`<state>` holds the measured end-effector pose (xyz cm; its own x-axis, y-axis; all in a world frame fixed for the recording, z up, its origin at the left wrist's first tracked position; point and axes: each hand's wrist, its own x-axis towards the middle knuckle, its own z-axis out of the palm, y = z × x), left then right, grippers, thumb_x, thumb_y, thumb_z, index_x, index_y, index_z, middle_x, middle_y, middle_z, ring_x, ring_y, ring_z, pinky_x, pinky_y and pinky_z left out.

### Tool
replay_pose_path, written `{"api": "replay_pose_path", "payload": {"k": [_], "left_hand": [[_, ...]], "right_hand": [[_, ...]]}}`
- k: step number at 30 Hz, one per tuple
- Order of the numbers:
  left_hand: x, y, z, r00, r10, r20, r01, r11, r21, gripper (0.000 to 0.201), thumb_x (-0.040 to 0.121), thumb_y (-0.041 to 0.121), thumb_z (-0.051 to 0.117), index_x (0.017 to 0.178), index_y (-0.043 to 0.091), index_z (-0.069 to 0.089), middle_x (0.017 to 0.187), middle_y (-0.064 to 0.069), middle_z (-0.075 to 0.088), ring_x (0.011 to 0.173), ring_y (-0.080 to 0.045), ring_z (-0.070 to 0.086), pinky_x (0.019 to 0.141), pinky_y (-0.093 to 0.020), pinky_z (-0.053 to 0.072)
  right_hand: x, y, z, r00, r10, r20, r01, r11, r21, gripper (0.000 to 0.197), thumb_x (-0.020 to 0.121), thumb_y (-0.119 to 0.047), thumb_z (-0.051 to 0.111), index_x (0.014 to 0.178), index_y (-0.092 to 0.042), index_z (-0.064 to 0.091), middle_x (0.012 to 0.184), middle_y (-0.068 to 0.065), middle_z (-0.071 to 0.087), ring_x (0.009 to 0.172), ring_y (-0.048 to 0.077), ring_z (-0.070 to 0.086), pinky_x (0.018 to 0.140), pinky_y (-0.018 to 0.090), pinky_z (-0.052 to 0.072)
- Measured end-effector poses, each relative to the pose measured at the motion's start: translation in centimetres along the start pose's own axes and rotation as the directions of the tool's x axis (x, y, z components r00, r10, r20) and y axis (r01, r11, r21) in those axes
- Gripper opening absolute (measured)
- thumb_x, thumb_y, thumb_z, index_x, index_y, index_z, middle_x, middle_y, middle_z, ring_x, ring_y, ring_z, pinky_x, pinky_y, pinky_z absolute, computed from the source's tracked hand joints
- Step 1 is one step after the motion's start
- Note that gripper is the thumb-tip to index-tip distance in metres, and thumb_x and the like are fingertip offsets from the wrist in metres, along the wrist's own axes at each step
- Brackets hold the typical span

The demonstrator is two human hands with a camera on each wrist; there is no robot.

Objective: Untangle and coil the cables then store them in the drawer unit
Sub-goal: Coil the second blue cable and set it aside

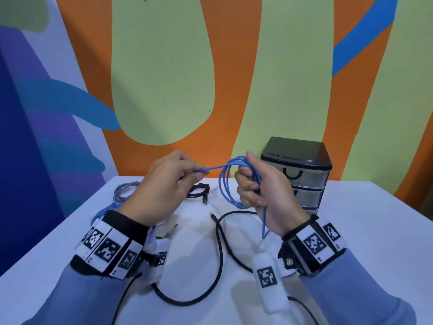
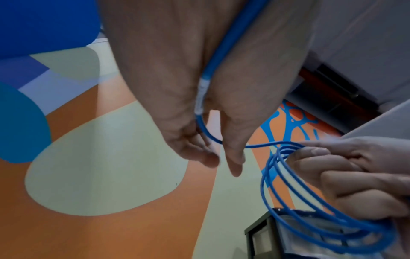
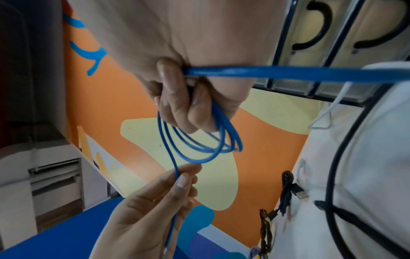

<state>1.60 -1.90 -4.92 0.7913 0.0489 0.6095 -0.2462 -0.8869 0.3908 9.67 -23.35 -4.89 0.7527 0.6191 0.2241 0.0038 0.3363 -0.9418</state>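
My right hand grips several loops of a blue cable above the white table, in front of the drawer unit. One strand runs left from the coil to my left hand, which pinches it between thumb and fingers. In the left wrist view the blue cable passes along my palm and out to the loops. In the right wrist view the blue coil hangs from my curled fingers. A tail of it hangs below my right hand.
A long black cable lies loose on the table between my arms. A small black coiled cable and a grey cable lie at the back left. The unit's three clear drawers look closed. A painted wall stands behind.
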Motion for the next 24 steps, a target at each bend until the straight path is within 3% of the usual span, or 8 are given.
{"api": "replay_pose_path", "payload": {"k": [5,7,9,13,15,19,21,24], "left_hand": [[-0.4,-0.1,-1.5,0.982,0.030,-0.185,0.042,0.926,0.374,0.035,0.091,0.060,0.068,0.079,0.030,0.080,0.073,0.007,0.050,0.068,-0.022,0.050,0.054,-0.037,0.039],[-0.4,-0.3,-2.1,0.981,-0.065,-0.185,0.117,0.952,0.281,0.041,0.087,0.065,0.070,0.069,0.029,0.076,0.058,0.005,0.053,0.058,-0.020,0.050,0.053,-0.038,0.042],[-0.4,-0.4,-2.5,0.977,-0.207,-0.055,0.210,0.976,0.059,0.032,0.087,0.055,0.080,0.068,0.029,0.077,0.050,0.005,0.051,0.051,-0.016,0.043,0.054,-0.036,0.040],[-0.6,0.7,-3.4,0.882,-0.290,0.371,0.405,0.869,-0.285,0.017,0.089,0.033,0.084,0.082,0.018,0.085,0.056,-0.004,0.038,0.055,-0.019,0.025,0.055,-0.033,0.019],[-0.9,0.9,-3.5,0.858,-0.253,0.447,0.450,0.789,-0.418,0.020,0.093,0.025,0.078,0.088,0.007,0.084,0.053,-0.001,0.043,0.056,-0.019,0.025,0.057,-0.036,0.018],[-0.5,0.5,-2.2,0.918,-0.255,0.305,0.370,0.827,-0.422,0.020,0.096,0.031,0.075,0.092,0.016,0.086,0.056,0.006,0.055,0.050,-0.010,0.028,0.051,-0.024,0.023],[-0.3,0.0,-1.0,0.954,-0.240,0.179,0.283,0.918,-0.277,0.017,0.095,0.039,0.077,0.087,0.028,0.085,0.060,-0.003,0.057,0.054,-0.014,0.037,0.055,-0.031,0.031],[-0.2,0.0,0.7,0.975,-0.221,0.010,0.220,0.960,-0.173,0.018,0.101,0.032,0.072,0.087,0.024,0.079,0.075,-0.004,0.073,0.070,-0.024,0.064,0.067,-0.041,0.049]], "right_hand": [[0.0,0.7,0.0,0.994,-0.106,0.000,0.103,0.959,-0.264,0.048,0.110,-0.036,0.047,0.066,-0.024,0.032,0.063,-0.002,0.020,0.048,0.011,0.014,0.044,0.022,0.016],[0.0,0.9,0.1,0.956,-0.293,-0.022,0.230,0.792,-0.566,0.051,0.112,-0.036,0.046,0.064,-0.024,0.031,0.064,0.001,0.022,0.055,0.016,0.021,0.053,0.029,0.023],[0.2,1.1,-0.1,0.912,-0.403,-0.071,0.261,0.706,-0.658,0.050,0.112,-0.041,0.044,0.068,-0.019,0.032,0.066,0.003,0.025,0.059,0.017,0.024,0.058,0.035,0.023],[0.7,0.6,-1.9,0.823,-0.404,-0.399,0.209,0.869,-0.448,0.046,0.111,-0.043,0.042,0.071,-0.021,0.033,0.062,0.001,0.026,0.054,0.016,0.021,0.053,0.031,0.020],[0.8,0.2,-2.5,0.798,-0.345,-0.495,0.179,0.919,-0.351,0.046,0.112,-0.042,0.041,0.070,-0.024,0.031,0.056,-0.006,0.025,0.050,0.015,0.020,0.050,0.029,0.019],[0.9,0.0,-2.4,0.904,-0.136,-0.406,0.148,0.989,-0.001,0.044,0.112,-0.041,0.042,0.072,-0.024,0.035,0.060,-0.004,0.023,0.043,0.011,0.016,0.042,0.024,0.016],[0.8,0.0,-2.0,0.973,-0.013,-0.230,0.074,0.963,0.261,0.045,0.111,-0.041,0.042,0.071,-0.021,0.036,0.058,-0.004,0.023,0.035,0.007,0.017,0.041,0.023,0.014],[0.3,-0.1,-0.9,0.998,0.050,-0.026,-0.037,0.926,0.375,0.046,0.110,-0.042,0.044,0.070,-0.020,0.038,0.056,-0.006,0.022,0.032,0.005,0.018,0.041,0.022,0.014]]}}
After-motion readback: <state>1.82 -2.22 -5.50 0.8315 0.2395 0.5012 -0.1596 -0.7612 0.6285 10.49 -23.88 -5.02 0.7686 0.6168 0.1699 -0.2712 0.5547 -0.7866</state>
